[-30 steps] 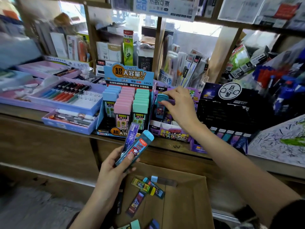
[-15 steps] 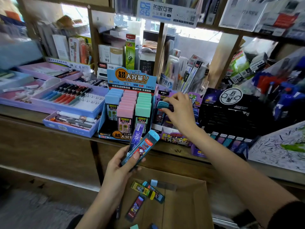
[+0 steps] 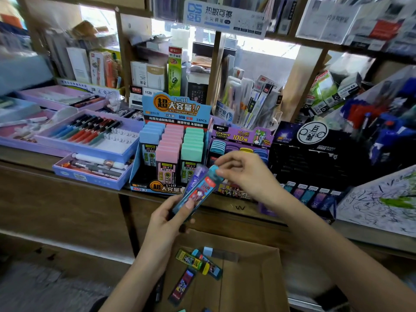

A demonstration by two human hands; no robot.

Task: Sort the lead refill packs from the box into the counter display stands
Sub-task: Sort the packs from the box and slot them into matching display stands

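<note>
Two packs (image 3: 199,190) in left hand (image 3: 166,222), right hand (image 3: 246,174) pinching one.

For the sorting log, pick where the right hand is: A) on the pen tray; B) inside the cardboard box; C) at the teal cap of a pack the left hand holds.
C: the right hand pinches the cap of the teal-capped pack that the left hand grips.
</note>
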